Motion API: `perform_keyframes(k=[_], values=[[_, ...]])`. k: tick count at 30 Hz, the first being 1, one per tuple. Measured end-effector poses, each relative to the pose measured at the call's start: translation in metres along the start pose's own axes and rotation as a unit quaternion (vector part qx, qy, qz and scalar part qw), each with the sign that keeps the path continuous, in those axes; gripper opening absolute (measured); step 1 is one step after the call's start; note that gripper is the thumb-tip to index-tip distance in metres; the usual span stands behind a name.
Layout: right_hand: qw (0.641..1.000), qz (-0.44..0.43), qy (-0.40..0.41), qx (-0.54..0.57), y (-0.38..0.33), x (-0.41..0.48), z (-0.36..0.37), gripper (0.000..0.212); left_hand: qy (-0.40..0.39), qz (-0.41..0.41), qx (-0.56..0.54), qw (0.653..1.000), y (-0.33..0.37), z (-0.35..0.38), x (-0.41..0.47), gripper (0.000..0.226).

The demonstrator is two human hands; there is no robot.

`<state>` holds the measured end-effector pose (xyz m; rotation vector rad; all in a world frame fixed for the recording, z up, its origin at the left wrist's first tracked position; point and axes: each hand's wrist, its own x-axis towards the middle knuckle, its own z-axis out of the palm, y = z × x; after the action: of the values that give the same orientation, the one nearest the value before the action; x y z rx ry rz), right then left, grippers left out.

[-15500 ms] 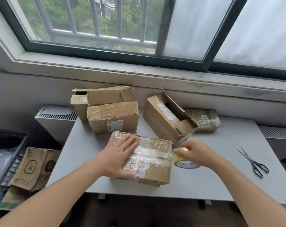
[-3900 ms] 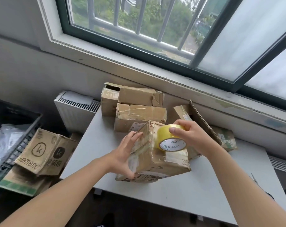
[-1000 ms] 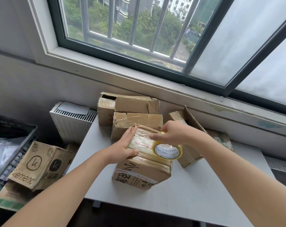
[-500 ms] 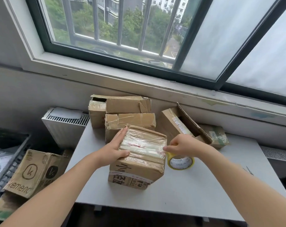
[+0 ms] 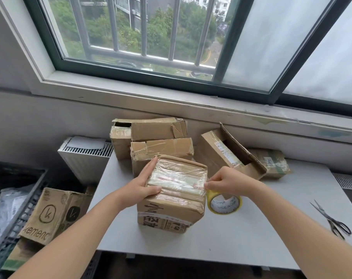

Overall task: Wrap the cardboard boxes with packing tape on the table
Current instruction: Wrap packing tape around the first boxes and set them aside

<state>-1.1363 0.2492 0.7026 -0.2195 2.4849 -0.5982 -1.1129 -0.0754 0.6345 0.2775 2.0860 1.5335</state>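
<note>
- A barred window (image 5: 143, 37) is spanning the wall at 12 o'clock, above the grey worktop (image 5: 251, 234).
- A black crate (image 5: 16, 198) is sitting on the floor at 9 o'clock. A white radiator (image 5: 84, 156) is standing just beside the worktop's left edge.
- A printed carton (image 5: 50, 214) is leaning against the crate at 8 o'clock, off the worktop.
- The cardboard box (image 5: 171, 210) being wrapped is sitting at the middle of the worktop, with glossy packing tape (image 5: 177, 178) lying in bands across its top.
- An open-flapped box (image 5: 217, 156) is lying tilted at 1 o'clock from it.
- Two taped boxes (image 5: 161, 137) are sitting stacked at 12 o'clock, the lower one touching the wrapped box's far edge.
- A flat parcel (image 5: 271, 162) is resting at 2 o'clock, behind the open-flapped box.
- The left hand (image 5: 143, 186) is bracing the box at its 9 o'clock side, with straight fingers pressing flat along the side and the thumb lying on the top.
- The right hand (image 5: 229, 182) is curling its fingers and pinching the packing tape at the box's 3 o'clock top edge.
- The yellow tape roll (image 5: 224, 204) is sitting on the worktop just beside the box at 3 o'clock, partly under the right hand.
- Scissors (image 5: 332, 220) are lying closed at 4 o'clock, well apart from the box, near the worktop's right edge.
</note>
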Motion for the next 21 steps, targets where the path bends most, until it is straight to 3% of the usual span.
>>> perform_keyframes(k=[4, 10, 13, 16, 21], values=[[1.0, -0.009, -0.017, 0.017, -0.001, 0.001, -0.002, 0.054, -0.002, -0.014, -0.056, 0.998, 0.008, 0.003, 0.003, 0.083], [0.999, -0.013, -0.031, 0.043, 0.003, 0.002, -0.003, 0.053, 0.052, -0.025, -0.242, 0.969, -0.001, 0.013, 0.008, 0.043], [0.997, -0.016, -0.039, 0.058, 0.004, 0.001, -0.003, 0.052, 0.074, -0.051, -0.295, 0.951, -0.002, 0.019, 0.011, 0.046], [0.996, -0.021, -0.047, 0.066, 0.005, 0.001, -0.002, 0.054, 0.076, -0.057, -0.297, 0.95, -0.001, 0.019, 0.011, 0.047], [0.997, -0.023, -0.057, 0.055, 0.003, 0.005, -0.002, 0.053, 0.107, -0.069, -0.18, 0.975, 0.0, 0.009, 0.014, 0.056]])
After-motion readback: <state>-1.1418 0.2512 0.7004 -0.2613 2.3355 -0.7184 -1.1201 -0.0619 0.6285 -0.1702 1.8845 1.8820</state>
